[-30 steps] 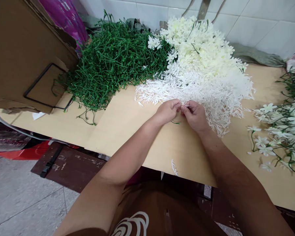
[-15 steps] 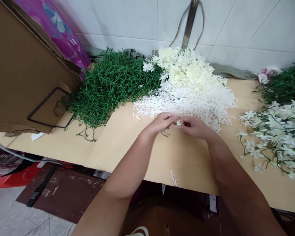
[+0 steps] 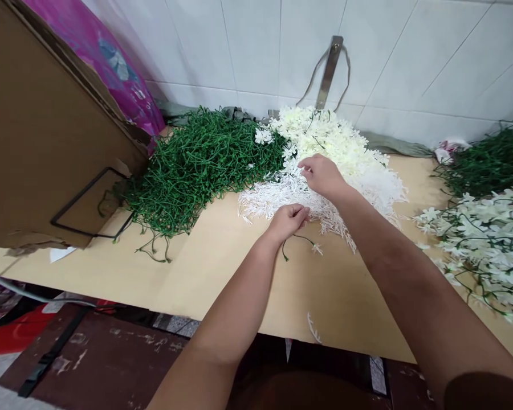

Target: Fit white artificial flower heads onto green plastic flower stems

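Note:
My left hand is closed, pinching a thin green artificial stem. The stem curves out below the fingers, and a small white piece shows on its right end. My right hand is over the back part of the heap of white plastic pieces, beside the cream flower heads. Its fingers are bent and slightly apart, with nothing visible in them. Both hands are above the tan board, near the front of the white heap.
A pile of green stems lies left of the flowers. Finished-looking white flowers on stems are heaped at right, with more green stems behind. A cardboard box stands at left. A loose white piece lies near the board's front edge.
My right hand has left my left hand and moved up and back over the white heap. My left hand keeps the stem, now with its white-tipped end in view. The view has shifted slightly.

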### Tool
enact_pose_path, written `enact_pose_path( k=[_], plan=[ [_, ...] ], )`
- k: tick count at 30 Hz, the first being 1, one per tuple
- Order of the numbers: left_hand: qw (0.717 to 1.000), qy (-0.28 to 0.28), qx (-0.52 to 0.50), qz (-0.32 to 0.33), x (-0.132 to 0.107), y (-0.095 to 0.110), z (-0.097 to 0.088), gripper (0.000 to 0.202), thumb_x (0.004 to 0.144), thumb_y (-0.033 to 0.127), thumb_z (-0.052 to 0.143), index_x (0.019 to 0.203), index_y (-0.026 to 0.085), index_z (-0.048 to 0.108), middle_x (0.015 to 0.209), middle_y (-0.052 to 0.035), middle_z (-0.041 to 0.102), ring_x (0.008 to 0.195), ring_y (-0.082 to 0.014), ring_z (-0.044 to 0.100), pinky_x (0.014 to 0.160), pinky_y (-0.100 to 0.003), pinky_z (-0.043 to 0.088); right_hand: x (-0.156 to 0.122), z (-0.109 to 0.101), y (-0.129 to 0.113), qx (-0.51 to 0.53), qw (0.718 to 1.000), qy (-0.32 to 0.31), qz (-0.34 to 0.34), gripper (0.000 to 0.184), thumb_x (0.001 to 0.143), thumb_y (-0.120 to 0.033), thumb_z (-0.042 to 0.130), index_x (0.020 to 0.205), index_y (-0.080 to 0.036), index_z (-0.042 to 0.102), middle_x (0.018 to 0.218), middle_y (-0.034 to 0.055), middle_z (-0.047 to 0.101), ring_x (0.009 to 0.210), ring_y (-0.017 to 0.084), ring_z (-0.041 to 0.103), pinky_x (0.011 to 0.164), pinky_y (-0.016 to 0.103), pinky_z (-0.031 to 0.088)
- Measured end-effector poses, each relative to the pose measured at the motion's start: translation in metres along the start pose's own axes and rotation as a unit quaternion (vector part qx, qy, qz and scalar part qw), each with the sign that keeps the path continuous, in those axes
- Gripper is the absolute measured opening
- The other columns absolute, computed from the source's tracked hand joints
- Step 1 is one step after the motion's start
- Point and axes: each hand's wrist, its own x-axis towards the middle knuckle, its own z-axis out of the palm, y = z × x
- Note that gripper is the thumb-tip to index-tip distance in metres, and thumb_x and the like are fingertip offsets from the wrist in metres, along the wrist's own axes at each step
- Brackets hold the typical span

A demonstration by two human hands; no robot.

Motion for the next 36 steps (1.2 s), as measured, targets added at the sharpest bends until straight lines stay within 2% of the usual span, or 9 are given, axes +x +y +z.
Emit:
enact_pose_path(
  k=[3,7,11,15,18,22,30,33,36],
  plan=[
    [1.0,0.01,0.015,0.0,0.002,-0.003,0.0,0.039,0.084,0.049,0.046,0.064,0.017,0.057,0.051,0.0034,0.048,0.048,-0.0086,0.042,0.051,-0.023,0.032,0.024,0.018,-0.005,-0.094,0.995,-0.013,0.009,0.036,0.082,-0.006,0.051,0.113,-0.015,0.066,0.119,0.0173,0.058,0.11,0.029,0.052,0.083,0.036,0.043],
    [0.998,0.017,0.054,-0.007,0.003,-0.002,-0.001,0.036,0.085,0.045,0.045,0.066,0.018,0.059,0.051,0.0033,0.05,0.05,-0.0098,0.044,0.052,-0.024,0.032,0.032,0.025,0.009,-0.106,0.994,-0.035,0.024,0.022,0.08,-0.009,0.053,0.095,-0.013,0.069,0.102,0.0155,0.065,0.093,0.026,0.058,0.076,0.035,0.043],
    [0.999,0.023,0.045,-0.003,0.006,-0.001,0.0,0.034,0.086,0.041,0.047,0.064,0.018,0.059,0.051,0.0032,0.051,0.052,-0.0106,0.047,0.053,-0.024,0.034,0.026,0.013,0.029,-0.009,0.997,0.049,0.053,0.012,0.08,-0.015,0.055,0.078,-0.016,0.067,0.083,0.0082,0.067,0.078,0.021,0.058,0.072,0.034,0.042],
    [0.997,0.06,-0.057,-0.005,0.01,0.001,0.002,0.021,0.083,0.03,0.054,0.068,0.017,0.059,0.052,0.0037,0.052,0.05,-0.0093,0.046,0.054,-0.023,0.037,0.003,-0.002,0.034,0.12,0.984,0.111,0.065,0.005,0.075,-0.016,0.058,0.072,-0.016,0.062,0.071,0.0041,0.062,0.067,0.017,0.054,0.066,0.032,0.041],
    [0.98,0.096,-0.174,-0.01,0.011,0.006,0.003,0.006,0.078,0.021,0.061,0.083,0.017,0.062,0.061,0.0045,0.056,0.05,-0.0068,0.048,0.054,-0.021,0.04,-0.022,-0.003,0.027,0.183,0.978,0.086,0.047,0.004,0.075,-0.017,0.058,0.072,-0.016,0.06,0.07,0.0037,0.06,0.065,0.016,0.053,0.064,0.031,0.041],
    [0.96,0.129,-0.247,0.007,0.01,0.012,0.003,0.022,0.072,0.02,0.071,0.092,0.018,0.062,0.07,0.0052,0.057,0.051,-0.0049,0.052,0.052,-0.02,0.042,-0.051,0.008,0.012,0.215,0.975,0.057,0.0,0.004,0.073,-0.016,0.057,0.07,-0.018,0.058,0.071,0.0033,0.059,0.066,0.016,0.053,0.065,0.031,0.043],
    [0.955,0.177,-0.237,-0.011,0.008,0.015,-0.002,0.018,0.072,0.027,0.072,0.075,0.016,0.058,0.059,0.0033,0.06,0.049,-0.007,0.052,0.045,-0.018,0.038,-0.07,0.025,0.005,0.358,0.931,0.064,0.027,0.007,0.073,-0.022,0.057,0.069,-0.02,0.052,0.066,-0.0003,0.055,0.061,0.013,0.049,0.06,0.028,0.043],
    [0.953,0.211,-0.219,-0.01,0.008,0.016,-0.005,0.012,0.075,0.023,0.068,0.077,0.016,0.059,0.061,0.0035,0.06,0.051,-0.0069,0.053,0.05,-0.019,0.042,-0.072,0.029,0.011,0.401,0.911,0.077,0.048,0.01,0.073,-0.027,0.057,0.069,-0.02,0.051,0.065,-0.0006,0.053,0.061,0.012,0.048,0.057,0.027,0.042],
    [0.962,0.204,-0.184,0.002,0.008,0.016,-0.004,0.009,0.076,0.021,0.066,0.077,0.016,0.059,0.062,0.0035,0.06,0.055,-0.0072,0.054,0.057,-0.02,0.046,-0.073,0.032,0.014,0.422,0.9,0.083,0.064,0.015,0.072,-0.033,0.06,0.074,-0.02,0.052,0.071,0.0006,0.054,0.067,0.013,0.051,0.058,0.027,0.042]
  ],
)
